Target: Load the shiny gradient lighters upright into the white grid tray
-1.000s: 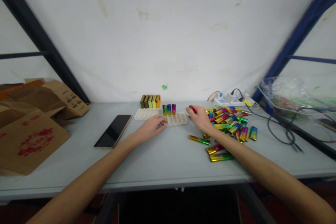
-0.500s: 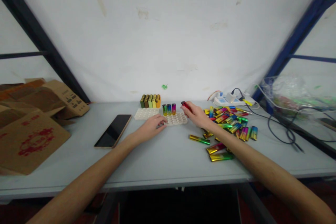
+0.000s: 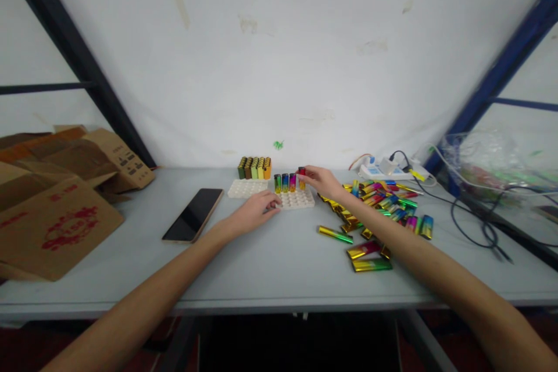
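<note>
My right hand [image 3: 321, 181] pinches a red-and-gold lighter [image 3: 301, 180] upright over the back row of a white tray with round holes [image 3: 299, 201]. Three more shiny lighters, green [image 3: 278, 183], blue [image 3: 285, 183] and pink [image 3: 292, 182], stand in that row to its left. The fingers of my left hand [image 3: 258, 209] are curled at the tray's left edge, holding it. Whether the red lighter's base is fully down in its hole I cannot tell. To the right lies a loose pile of metallic lighters [image 3: 387, 203], partly behind my right forearm.
A second white tray [image 3: 246, 188] lies left of the first, and a block of upright lighters [image 3: 254, 168] stands behind it. A phone [image 3: 194, 215] and cardboard boxes [image 3: 78, 226] are on the left. A power strip [image 3: 383, 171], black cable [image 3: 486, 226] and plastic bag [image 3: 488, 157] sit right.
My right hand has brought the red lighter left and down, from tilted beside the tray to upright at the end of the row. My left hand stays at the tray. The view shifted slightly.
</note>
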A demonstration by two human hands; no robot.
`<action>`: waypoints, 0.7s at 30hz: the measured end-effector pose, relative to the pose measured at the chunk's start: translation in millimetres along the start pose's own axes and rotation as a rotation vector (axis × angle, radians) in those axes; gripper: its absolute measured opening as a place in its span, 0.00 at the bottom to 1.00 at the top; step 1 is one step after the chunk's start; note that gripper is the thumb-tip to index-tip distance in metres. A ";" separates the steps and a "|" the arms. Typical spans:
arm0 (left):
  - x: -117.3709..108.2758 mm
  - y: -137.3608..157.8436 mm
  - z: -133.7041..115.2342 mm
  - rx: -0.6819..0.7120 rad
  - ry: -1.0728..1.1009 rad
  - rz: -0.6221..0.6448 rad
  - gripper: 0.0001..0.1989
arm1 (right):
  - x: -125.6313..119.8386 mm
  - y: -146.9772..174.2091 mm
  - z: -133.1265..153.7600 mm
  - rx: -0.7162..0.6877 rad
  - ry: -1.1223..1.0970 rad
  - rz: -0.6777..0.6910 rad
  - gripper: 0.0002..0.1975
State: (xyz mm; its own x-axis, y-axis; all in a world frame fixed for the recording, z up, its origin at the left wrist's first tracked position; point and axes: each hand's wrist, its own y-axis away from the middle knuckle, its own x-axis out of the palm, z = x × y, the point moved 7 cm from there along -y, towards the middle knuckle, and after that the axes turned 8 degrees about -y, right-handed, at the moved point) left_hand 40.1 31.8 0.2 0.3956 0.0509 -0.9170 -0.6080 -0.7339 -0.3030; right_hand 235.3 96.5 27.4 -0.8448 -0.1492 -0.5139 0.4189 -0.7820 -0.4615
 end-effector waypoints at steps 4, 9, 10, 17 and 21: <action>-0.1 0.3 -0.8 0.002 -0.008 0.001 0.09 | 5.1 1.6 -5.3 0.051 -0.178 0.044 0.20; -0.8 0.4 -1.9 -0.003 -0.018 0.006 0.08 | 0.6 3.6 1.1 0.016 -0.028 0.152 0.15; -0.8 0.4 -1.7 -0.004 -0.018 0.006 0.08 | -0.7 3.5 4.2 -0.009 0.034 0.167 0.14; 0.1 0.2 -0.6 -0.008 -0.016 0.010 0.08 | 0.0 -0.2 4.8 -0.029 0.166 0.205 0.12; -1.4 0.4 -1.9 -0.012 -0.010 0.003 0.09 | 4.7 3.4 -5.0 0.015 0.085 0.267 0.13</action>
State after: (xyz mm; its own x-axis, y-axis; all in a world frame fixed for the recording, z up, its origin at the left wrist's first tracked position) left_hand 40.6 30.2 1.9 0.3869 0.0548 -0.9205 -0.6008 -0.7423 -0.2967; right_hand 234.4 96.2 19.8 -0.6739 -0.2999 -0.6752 0.6172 -0.7308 -0.2914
